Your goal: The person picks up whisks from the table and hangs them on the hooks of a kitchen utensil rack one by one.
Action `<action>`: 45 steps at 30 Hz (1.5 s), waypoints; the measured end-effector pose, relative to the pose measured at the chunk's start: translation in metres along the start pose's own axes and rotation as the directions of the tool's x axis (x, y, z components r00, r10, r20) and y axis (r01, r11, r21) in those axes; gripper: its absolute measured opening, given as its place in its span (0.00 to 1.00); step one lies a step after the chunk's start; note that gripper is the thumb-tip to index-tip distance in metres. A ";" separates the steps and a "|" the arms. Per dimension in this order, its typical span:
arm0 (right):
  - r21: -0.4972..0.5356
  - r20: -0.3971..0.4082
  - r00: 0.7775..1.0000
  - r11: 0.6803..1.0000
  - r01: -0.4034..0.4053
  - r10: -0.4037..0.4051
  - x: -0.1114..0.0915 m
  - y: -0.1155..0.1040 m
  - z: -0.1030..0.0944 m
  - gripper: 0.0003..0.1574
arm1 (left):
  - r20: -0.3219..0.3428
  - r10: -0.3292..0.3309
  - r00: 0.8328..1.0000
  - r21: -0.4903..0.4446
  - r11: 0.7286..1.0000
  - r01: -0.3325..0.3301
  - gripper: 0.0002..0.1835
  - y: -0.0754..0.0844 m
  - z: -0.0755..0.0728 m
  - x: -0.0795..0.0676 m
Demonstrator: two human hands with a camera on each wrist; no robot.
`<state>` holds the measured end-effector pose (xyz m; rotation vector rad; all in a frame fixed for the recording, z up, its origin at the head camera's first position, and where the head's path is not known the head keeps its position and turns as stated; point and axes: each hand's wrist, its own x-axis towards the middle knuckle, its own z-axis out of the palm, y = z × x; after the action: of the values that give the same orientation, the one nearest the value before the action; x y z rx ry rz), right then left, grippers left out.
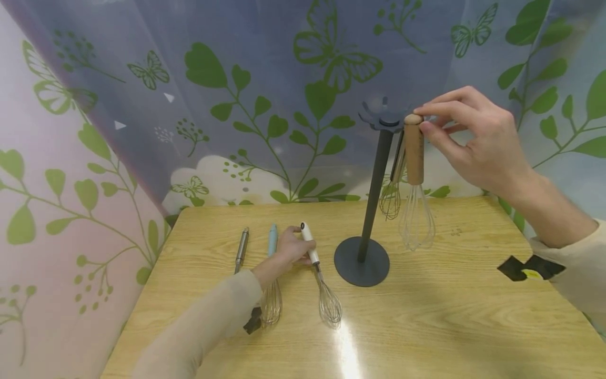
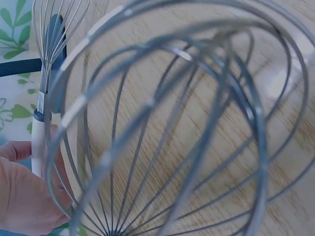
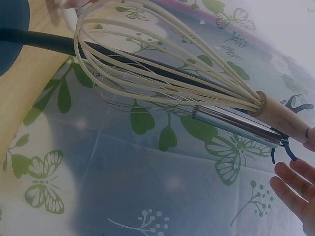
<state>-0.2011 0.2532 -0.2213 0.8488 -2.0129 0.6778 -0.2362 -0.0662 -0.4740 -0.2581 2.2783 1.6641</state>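
Observation:
My right hand (image 1: pixel 483 134) pinches the top of a wooden-handled whisk (image 1: pixel 414 158) between thumb and fingers. This whisk hangs upright, wires down, beside the hooked top of a dark stand (image 1: pixel 374 200). Whether its loop sits on a hook is hidden by the fingers. Behind it, a metal-handled whisk (image 3: pixel 236 125) hangs from a hook. On the table, my left hand (image 1: pixel 292 246) grips the handle of a white-handled whisk (image 1: pixel 309 243), whose wire end points toward me. A blue-handled whisk (image 1: pixel 272 241) lies to its left, partly under the left forearm.
Another metal-handled whisk (image 1: pixel 242 247) lies farther left on the wooden table (image 1: pixel 426 326), its lower part hidden by the sleeve. The stand's round base (image 1: pixel 347 271) is right of the white-handled whisk. A patterned cloth (image 1: pixel 284 58) hangs behind the table.

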 end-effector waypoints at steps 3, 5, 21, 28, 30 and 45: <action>0.002 0.000 1.000 1.000 -0.001 0.001 0.000 0.000 0.000 0.17 | 0.004 0.015 1.000 -0.011 1.000 -0.015 0.40 0.002 0.001 -0.001; 0.002 0.001 1.000 1.000 -0.001 0.001 0.000 0.000 0.001 0.17 | 0.011 0.020 1.000 -0.028 0.999 -0.019 0.40 0.002 0.002 -0.001; 0.001 -0.004 1.000 1.000 0.000 0.000 -0.001 -0.001 0.001 0.15 | -0.001 0.130 0.991 -0.039 0.991 -0.130 0.37 0.010 0.008 -0.012; 0.002 -0.004 1.000 1.000 -0.001 0.001 0.000 -0.001 0.000 0.13 | -0.004 0.190 0.982 -0.025 0.981 -0.190 0.40 0.014 0.017 -0.017; 0.002 -0.001 1.000 1.000 -0.002 0.002 0.000 -0.001 0.000 0.13 | -0.008 0.202 0.979 -0.028 0.979 -0.202 0.40 0.015 0.019 -0.019; 0.003 -0.002 1.000 1.000 0.000 0.000 0.000 -0.001 0.001 0.13 | -0.011 0.344 0.939 0.051 0.938 -0.343 0.40 0.025 0.028 -0.041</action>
<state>-0.2009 0.2519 -0.2218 0.8494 -2.0105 0.6813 -0.2024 -0.0334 -0.4453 0.1462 2.4860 1.7657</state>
